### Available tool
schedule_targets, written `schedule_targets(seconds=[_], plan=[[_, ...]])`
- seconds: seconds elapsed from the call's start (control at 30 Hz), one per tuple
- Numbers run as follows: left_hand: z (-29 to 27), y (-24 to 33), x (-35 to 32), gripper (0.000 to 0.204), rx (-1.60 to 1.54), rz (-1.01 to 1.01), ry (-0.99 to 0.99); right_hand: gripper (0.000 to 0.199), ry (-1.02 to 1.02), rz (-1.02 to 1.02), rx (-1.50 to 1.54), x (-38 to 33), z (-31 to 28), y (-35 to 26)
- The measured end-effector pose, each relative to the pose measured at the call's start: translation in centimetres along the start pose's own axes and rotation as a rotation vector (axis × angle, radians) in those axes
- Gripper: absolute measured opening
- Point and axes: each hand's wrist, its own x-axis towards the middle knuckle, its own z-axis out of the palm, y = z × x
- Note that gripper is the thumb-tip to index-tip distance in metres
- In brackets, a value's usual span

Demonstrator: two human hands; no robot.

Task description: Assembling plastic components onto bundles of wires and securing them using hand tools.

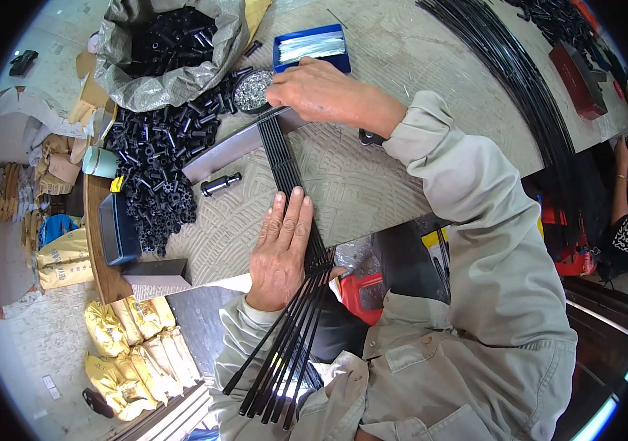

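Several black rods [288, 165] lay side by side on the table [372, 184], running from about 12 o'clock near the middle of the view down toward 6 o'clock, where their lower ends fanned out past the table edge over the person's lap. The left hand [281, 250] lay flat and open on them, fingers straight and together, pressing the bundle against the tabletop at its near edge; it gripped nothing. The right hand [321, 92] sat at 12 o'clock at the rods' far ends, fingers curled down over the tips; whether it pinched anything small could not be told. Just at 9 o'clock of that hand stood a round dish [253, 90] of small shiny metal pieces, and just beyond it, at 12 o'clock, a blue box [311, 47] of pale thin pieces. A grey flat bar [229, 151] lay crosswise under the rods' far ends. A single black cylinder [221, 184] lay at 9 o'clock of the rods, apart from them. Farther toward 10 o'clock spread a heap of small black tubes [156, 162], spilling from an open grey sack [174, 55] at 11 o'clock. A long sheaf of black rods [519, 81] curved along the table toward 2 o'clock. Yellow bags [134, 342] lay on the floor at 8 o'clock.
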Motion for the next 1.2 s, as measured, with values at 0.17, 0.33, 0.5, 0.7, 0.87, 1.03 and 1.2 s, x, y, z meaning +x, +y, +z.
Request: schedule_targets(seconds=[0.17, 0.33, 0.5, 0.7, 0.87, 1.03, 1.2], plan=[[0.1, 0.6, 0.4, 0.091, -0.022, -0.001, 0.004, 0.003, 0.141, 0.009, 0.184, -0.4, 0.5, 0.1], [0.4, 0.5, -0.1, 0.087, 0.005, 0.001, -0.007, 0.006, 0.045, 0.048, 0.120, -0.7, -0.2, 1.0], [0.7, -0.3, -0.1, 0.082, 0.002, 0.032, 0.052, 0.009, 0.158, -0.015, -0.084, 0.0, -0.3, 1.6], [0.9, -0.6, -0.1, 0.067, 0.017, 0.015, 0.110, 0.008, -0.015, 0.339, -0.226, 1.2, -2.4, 7.1], [1.3, -1.3, -1.1, 0.058, 0.129, 0.043, 0.137, 0.012, -0.088, 0.332, -0.278, 4.0, -2.6, 7.5], [1.8, -0.4, -2.1, 0.054, 0.120, 0.053, 0.179, 0.011, -0.122, 0.091, -0.439, 2.1, -3.2, 7.1], [2.2, -0.2, -2.4, 0.066, 0.068, 0.079, 0.187, 0.015, 0.055, 0.298, -0.363, 0.0, -6.6, 3.1]])
